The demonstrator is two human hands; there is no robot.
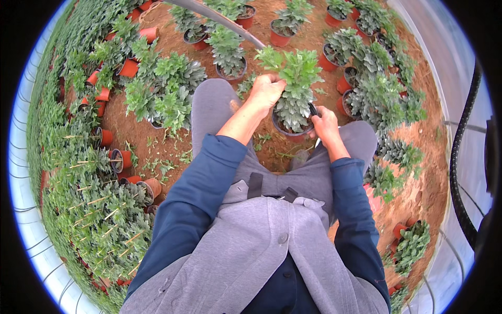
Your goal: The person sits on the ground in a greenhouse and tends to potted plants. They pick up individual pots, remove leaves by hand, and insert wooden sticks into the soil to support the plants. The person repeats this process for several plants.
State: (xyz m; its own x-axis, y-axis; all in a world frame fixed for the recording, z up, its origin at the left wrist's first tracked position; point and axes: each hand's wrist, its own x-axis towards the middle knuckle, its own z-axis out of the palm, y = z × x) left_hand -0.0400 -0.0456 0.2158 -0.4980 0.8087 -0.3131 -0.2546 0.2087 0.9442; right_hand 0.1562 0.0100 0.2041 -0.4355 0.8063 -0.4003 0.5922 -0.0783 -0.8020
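Note:
Between my knees stands a leafy potted plant (pixel 299 84), chrysanthemum-like, with bright green upper leaves and greyer lower ones. Its pot (pixel 295 133) is reddish with a black inner rim. My left hand (pixel 268 92) pinches the foliage on the plant's left side; its fingertips are partly hidden among leaves. On the right, my right hand (pixel 326 123) grips the pot's rim, thumb and fingers around the edge. A thin white object (pixel 318 142) shows just under that hand; I cannot tell what it is or whether the hand holds it.
Leafy plants in pots (pixel 172 84) stand close on my left, with tipped red pots (pixel 121 160) beyond. More potted plants (pixel 372 94) line the right, beside plastic sheeting (pixel 427 47). Plucked leaves (pixel 162 167) litter the bare soil (pixel 125 117). A dark curved pole or hose (pixel 219 17) crosses ahead.

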